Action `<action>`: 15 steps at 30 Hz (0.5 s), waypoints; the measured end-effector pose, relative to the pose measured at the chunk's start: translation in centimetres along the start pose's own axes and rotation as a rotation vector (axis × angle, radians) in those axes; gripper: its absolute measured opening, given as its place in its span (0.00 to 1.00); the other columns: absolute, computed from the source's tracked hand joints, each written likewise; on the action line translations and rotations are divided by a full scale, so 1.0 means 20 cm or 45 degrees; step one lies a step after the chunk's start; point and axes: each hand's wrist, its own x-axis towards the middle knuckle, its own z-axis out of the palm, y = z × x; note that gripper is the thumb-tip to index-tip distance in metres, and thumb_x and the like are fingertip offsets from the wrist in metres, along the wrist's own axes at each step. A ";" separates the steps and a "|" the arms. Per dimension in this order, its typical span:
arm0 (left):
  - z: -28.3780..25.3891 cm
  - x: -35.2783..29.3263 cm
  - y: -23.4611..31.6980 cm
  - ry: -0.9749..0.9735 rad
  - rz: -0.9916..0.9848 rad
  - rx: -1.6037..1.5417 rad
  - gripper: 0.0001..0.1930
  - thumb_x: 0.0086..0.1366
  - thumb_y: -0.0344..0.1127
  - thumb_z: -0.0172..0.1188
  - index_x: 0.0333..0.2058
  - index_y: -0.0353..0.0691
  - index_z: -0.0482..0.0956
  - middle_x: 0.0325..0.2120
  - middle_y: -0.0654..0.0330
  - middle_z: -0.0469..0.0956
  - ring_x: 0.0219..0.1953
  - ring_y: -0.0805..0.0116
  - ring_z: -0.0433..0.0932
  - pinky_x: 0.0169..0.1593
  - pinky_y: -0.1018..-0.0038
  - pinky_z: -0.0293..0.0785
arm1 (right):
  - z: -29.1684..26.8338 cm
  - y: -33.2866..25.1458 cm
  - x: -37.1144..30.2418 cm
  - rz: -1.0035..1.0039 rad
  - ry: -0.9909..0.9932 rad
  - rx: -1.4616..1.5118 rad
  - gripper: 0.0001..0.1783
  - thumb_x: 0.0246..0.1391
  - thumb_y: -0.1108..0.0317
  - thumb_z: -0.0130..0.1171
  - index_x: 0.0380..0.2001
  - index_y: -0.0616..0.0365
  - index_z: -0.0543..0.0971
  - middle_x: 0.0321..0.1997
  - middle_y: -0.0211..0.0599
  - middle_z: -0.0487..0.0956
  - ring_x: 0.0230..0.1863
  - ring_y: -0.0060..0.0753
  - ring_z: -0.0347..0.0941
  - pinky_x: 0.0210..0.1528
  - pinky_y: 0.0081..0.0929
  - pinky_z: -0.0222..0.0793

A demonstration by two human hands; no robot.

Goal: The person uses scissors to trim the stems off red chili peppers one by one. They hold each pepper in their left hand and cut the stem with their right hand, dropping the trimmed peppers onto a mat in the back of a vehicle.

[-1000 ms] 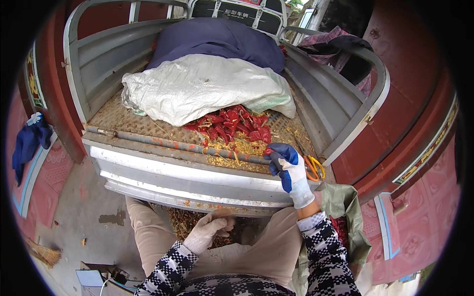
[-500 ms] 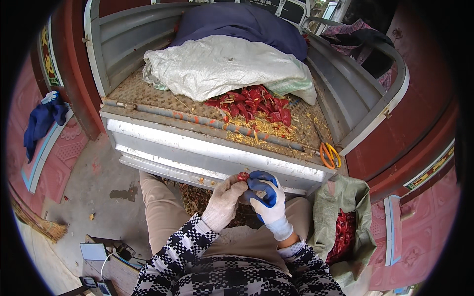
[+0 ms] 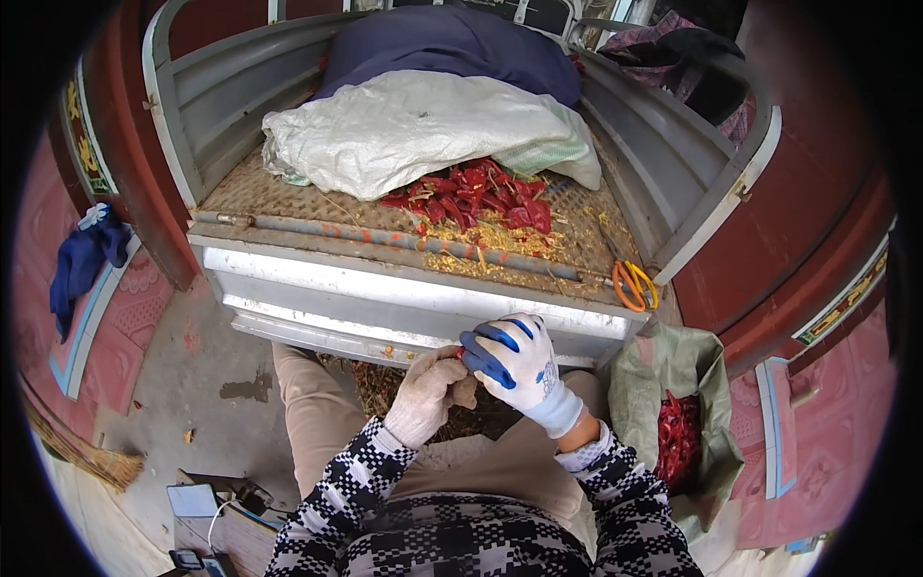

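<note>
Over my lap, in front of the truck bed's edge, my two gloved hands meet. My left hand (image 3: 429, 394), in a beige knit glove, is closed on a red chili pepper (image 3: 461, 354); only a small red bit of it shows. My right hand (image 3: 517, 369), in a white glove with blue-coated fingers, has its fingers curled over the same spot, hiding most of the pepper. Ahead on the metal bed (image 3: 231, 197), a heap of dried red chilies (image 3: 471, 197) spills from under a white woven sack (image 3: 413, 135), with yellow seeds (image 3: 481, 252) scattered about.
Scissors with orange handles (image 3: 633, 286) lie at the bed's right corner. To my right stands an open green woven sack (image 3: 630, 413) holding red chilies. A dark blue cloth bundle (image 3: 442, 48) fills the back. At lower left are a phone (image 3: 192, 500) and a broom (image 3: 106, 466).
My right hand has turned over, its back now facing up, and its fingers have come down over the pepper. The red piece has become mostly hidden. The view has shifted slightly.
</note>
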 end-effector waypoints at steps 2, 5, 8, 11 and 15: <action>0.00 0.00 -0.01 0.002 -0.015 0.026 0.10 0.60 0.34 0.51 0.34 0.32 0.72 0.20 0.65 0.67 0.21 0.77 0.64 0.26 0.79 0.62 | 0.01 -0.02 -0.01 -0.021 0.039 -0.036 0.23 0.35 0.65 0.64 0.42 0.49 0.81 0.40 0.32 0.77 0.40 0.40 0.71 0.42 0.40 0.67; -0.02 -0.01 -0.01 0.004 -0.055 0.114 0.09 0.58 0.33 0.50 0.31 0.31 0.73 0.17 0.65 0.66 0.18 0.75 0.63 0.25 0.77 0.63 | 0.02 -0.02 -0.03 -0.018 0.021 0.043 0.23 0.34 0.64 0.63 0.41 0.51 0.80 0.39 0.34 0.77 0.39 0.41 0.71 0.41 0.41 0.67; -0.01 -0.02 0.02 -0.008 -0.142 0.154 0.09 0.56 0.31 0.49 0.29 0.31 0.73 0.14 0.65 0.63 0.16 0.75 0.60 0.23 0.76 0.60 | 0.04 0.00 -0.04 0.136 -0.044 0.329 0.18 0.38 0.65 0.62 0.37 0.53 0.80 0.36 0.39 0.77 0.37 0.43 0.72 0.41 0.42 0.68; -0.02 -0.01 0.01 -0.015 -0.271 0.006 0.06 0.54 0.29 0.47 0.27 0.32 0.71 0.12 0.67 0.60 0.13 0.76 0.56 0.22 0.76 0.54 | 0.09 0.01 -0.09 0.385 -0.041 0.714 0.15 0.42 0.70 0.59 0.38 0.57 0.80 0.35 0.44 0.78 0.36 0.47 0.73 0.43 0.39 0.70; -0.01 -0.02 0.00 0.037 -0.302 -0.001 0.05 0.53 0.29 0.47 0.26 0.32 0.70 0.11 0.68 0.57 0.13 0.76 0.54 0.21 0.76 0.53 | 0.16 -0.03 -0.19 0.872 -0.036 1.364 0.13 0.50 0.75 0.55 0.41 0.63 0.79 0.39 0.39 0.81 0.39 0.35 0.76 0.46 0.29 0.71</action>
